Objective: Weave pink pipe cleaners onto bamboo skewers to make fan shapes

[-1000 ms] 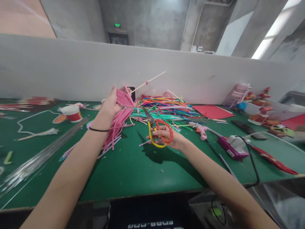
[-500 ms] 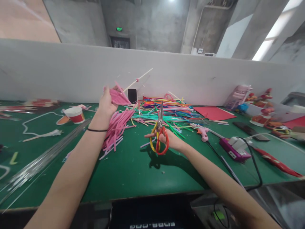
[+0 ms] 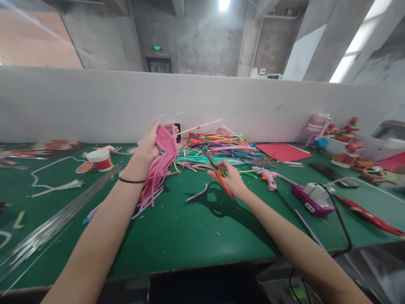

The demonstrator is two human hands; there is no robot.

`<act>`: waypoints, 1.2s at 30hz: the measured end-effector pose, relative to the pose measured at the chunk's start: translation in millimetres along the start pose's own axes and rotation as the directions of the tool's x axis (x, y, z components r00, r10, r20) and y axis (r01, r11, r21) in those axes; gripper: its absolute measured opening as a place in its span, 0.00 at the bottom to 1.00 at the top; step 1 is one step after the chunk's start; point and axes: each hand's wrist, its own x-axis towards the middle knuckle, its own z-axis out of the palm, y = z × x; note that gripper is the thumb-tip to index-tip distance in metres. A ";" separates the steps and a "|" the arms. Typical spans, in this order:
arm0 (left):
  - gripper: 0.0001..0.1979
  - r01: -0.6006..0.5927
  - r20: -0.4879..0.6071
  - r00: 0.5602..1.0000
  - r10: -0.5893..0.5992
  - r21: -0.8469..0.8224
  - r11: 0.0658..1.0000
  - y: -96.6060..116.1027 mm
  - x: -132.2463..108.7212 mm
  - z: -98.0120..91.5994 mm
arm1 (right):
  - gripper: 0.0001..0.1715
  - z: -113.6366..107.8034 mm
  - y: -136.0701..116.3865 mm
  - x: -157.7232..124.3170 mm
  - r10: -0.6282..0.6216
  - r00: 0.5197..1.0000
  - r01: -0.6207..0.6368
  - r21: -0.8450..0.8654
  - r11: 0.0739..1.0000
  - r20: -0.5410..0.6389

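Note:
My left hand (image 3: 148, 145) is closed round a flat, petal-like pink piece made of pipe cleaners (image 3: 167, 141). A thin pale stick (image 3: 210, 123) with a small pink knot on it juts rightward from the same hand; how the stick and the pink piece are joined is hidden. Just under this hand lies a bundle of pink pipe cleaners (image 3: 158, 175). My right hand (image 3: 233, 179) grips scissors (image 3: 225, 186) with red and yellow handles, their blades pointing up and left over the table. Behind the blades spreads a heap of multicoloured pipe cleaners (image 3: 224, 145).
A pink glue gun (image 3: 270, 179) and a purple power strip (image 3: 311, 199) with cords lie to the right. On the left are a paper cup (image 3: 100, 159) and a bundle of thin wires (image 3: 63, 217). A white partition (image 3: 95, 105) runs behind the green table (image 3: 180, 236).
The scissors have swung from pointing upward to tilting left, in a changed right-hand hold. My left hand has moved slightly right and down, and the stick lies flatter.

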 end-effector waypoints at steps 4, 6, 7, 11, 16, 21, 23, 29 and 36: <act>0.20 -0.004 0.008 1.000 0.003 0.073 0.997 -4.1 -6.3 8.6 | 0.18 -7.5 2.7 1.8 -0.151 0.970 0.071 -0.373 0.925 -0.190; 0.21 0.004 0.031 0.999 -0.008 0.122 0.993 -7.2 -11.0 14.5 | 0.16 -11.5 3.0 1.5 -0.239 0.951 0.115 -0.489 0.864 -0.199; 0.21 0.014 0.042 0.999 -0.020 0.143 0.990 -8.6 -13.7 17.9 | 0.15 -12.4 3.1 1.4 -0.258 0.948 0.130 -0.511 0.850 -0.188; 0.19 0.068 0.087 0.993 -0.083 0.160 0.985 -11.7 -24.0 30.8 | 0.16 -9.1 4.0 0.9 -0.257 0.960 0.171 -0.492 0.854 -0.113; 0.19 0.101 0.110 0.987 -0.114 0.122 0.987 -8.0 -31.6 38.2 | 0.20 -2.8 4.9 0.1 -0.221 0.974 0.170 -0.498 0.850 -0.045; 0.19 0.123 0.140 0.980 -0.139 0.120 0.985 -8.2 -32.7 39.2 | 0.20 -1.4 1.8 -1.1 -0.243 0.966 0.162 -0.518 0.840 -0.091; 0.20 0.114 0.161 0.977 -0.138 0.150 0.982 -11.1 -32.1 39.4 | 0.20 -0.4 0.5 -1.6 -0.251 0.963 0.166 -0.515 0.841 -0.100; 0.21 0.108 0.157 0.978 -0.140 0.195 0.975 -17.1 -32.7 41.5 | 0.21 7.0 2.1 -2.5 -0.340 0.931 0.234 -0.497 0.836 -0.134; 0.19 0.154 0.121 0.977 -0.175 0.166 0.974 -17.7 -33.4 41.2 | 0.21 15.0 4.6 -3.4 -0.443 0.883 0.309 -0.522 0.795 -0.153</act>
